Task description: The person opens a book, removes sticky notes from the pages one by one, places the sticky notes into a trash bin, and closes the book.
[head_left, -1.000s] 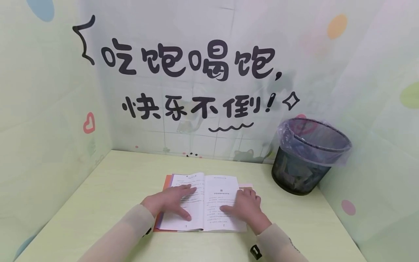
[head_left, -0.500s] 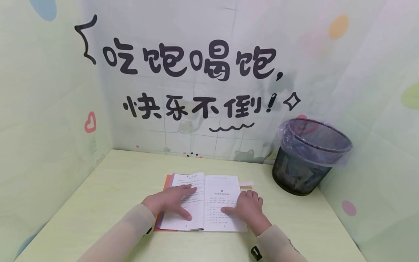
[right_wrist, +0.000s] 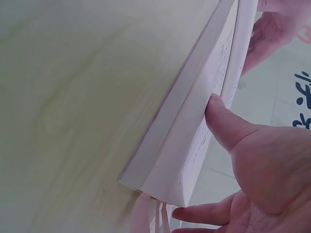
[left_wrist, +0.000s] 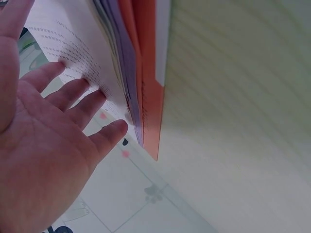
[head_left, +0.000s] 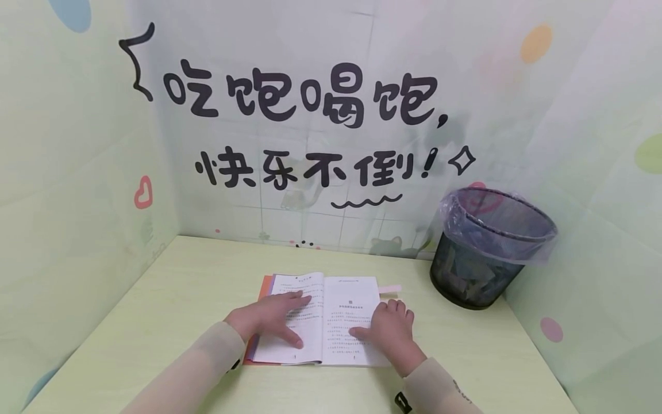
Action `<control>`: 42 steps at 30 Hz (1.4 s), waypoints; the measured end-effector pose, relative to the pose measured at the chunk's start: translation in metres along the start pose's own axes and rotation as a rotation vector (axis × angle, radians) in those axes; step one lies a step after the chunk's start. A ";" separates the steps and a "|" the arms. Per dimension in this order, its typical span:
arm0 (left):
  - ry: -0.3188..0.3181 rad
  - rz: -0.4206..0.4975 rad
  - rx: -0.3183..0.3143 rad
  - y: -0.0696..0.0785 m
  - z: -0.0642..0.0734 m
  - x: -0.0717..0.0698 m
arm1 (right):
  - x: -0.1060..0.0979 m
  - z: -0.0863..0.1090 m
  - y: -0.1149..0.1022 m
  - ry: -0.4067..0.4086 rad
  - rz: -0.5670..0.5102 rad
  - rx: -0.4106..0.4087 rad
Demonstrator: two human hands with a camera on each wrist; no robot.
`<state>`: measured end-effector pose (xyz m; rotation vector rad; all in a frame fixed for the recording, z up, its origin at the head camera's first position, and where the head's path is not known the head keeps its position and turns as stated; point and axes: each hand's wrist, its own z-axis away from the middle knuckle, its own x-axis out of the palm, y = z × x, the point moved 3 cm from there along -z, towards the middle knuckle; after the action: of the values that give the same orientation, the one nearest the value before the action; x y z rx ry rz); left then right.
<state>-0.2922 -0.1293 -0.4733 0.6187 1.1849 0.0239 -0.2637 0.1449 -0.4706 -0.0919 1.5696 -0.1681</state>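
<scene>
An open book (head_left: 345, 290) lies on the table, its orange cover (left_wrist: 151, 121) showing past the pages at the left. My left hand (head_left: 271, 317) rests on the left page with the fingers spread; in the left wrist view the fingertips (left_wrist: 99, 94) touch the print. My right hand (head_left: 392, 333) is at the right page's outer edge. Its thumb (right_wrist: 221, 114) presses on that page, while the other fingers lie loosely bent beside the edge. Pink strips (head_left: 390, 289) stick out from the book's right side, just beyond those fingers.
A black mesh bin (head_left: 473, 270) with a clear purplish liner stands at the back right of the pale wooden table (head_left: 207, 276). Printed sheeting (head_left: 320, 34) with large black lettering walls the table in at the back and sides.
The right hand's fingers have come off the pink strip, which now shows more fully and slants slightly upward. The left hand and the book have stayed put.
</scene>
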 end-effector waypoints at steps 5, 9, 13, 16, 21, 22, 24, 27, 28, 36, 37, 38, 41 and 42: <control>0.002 0.010 -0.002 0.000 0.000 0.000 | -0.001 0.003 -0.002 0.016 0.020 -0.009; 0.002 0.016 -0.006 -0.001 0.000 0.001 | 0.000 0.004 -0.002 0.031 0.032 -0.018; 0.001 0.015 -0.013 -0.001 0.000 0.002 | 0.001 0.004 -0.003 0.044 0.047 -0.027; 0.000 0.014 -0.019 0.000 0.000 0.001 | 0.001 0.004 -0.003 0.048 0.043 -0.032; -0.002 0.014 -0.028 0.001 0.000 0.001 | 0.001 0.005 -0.004 0.056 0.030 -0.044; -0.002 0.013 -0.029 0.001 0.000 0.001 | 0.000 0.005 -0.004 0.057 0.028 -0.048; -0.002 0.010 -0.027 0.001 0.000 0.001 | -0.001 0.006 -0.004 0.061 0.021 -0.055; 0.000 0.009 -0.024 0.000 -0.001 0.002 | -0.004 0.007 -0.002 0.070 0.001 -0.068; 0.002 0.009 -0.019 0.000 -0.001 0.002 | -0.005 0.007 -0.001 0.075 -0.009 -0.072; 0.075 0.011 0.050 -0.005 0.005 0.000 | -0.023 0.003 0.007 0.078 -0.252 -0.109; 0.085 0.015 0.049 -0.006 0.006 -0.001 | -0.025 0.002 0.008 0.072 -0.310 -0.114; 0.092 0.019 0.044 -0.008 0.007 -0.001 | -0.027 0.000 0.008 0.065 -0.378 -0.126; 0.106 0.011 0.026 -0.015 0.011 -0.003 | -0.030 -0.003 0.008 0.035 -0.568 -0.182; 0.109 0.001 0.026 -0.016 0.011 -0.004 | -0.031 -0.003 0.007 0.022 -0.622 -0.203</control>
<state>-0.2890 -0.1491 -0.4752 0.6471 1.2921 0.0441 -0.2664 0.1573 -0.4416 -0.7417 1.5354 -0.4957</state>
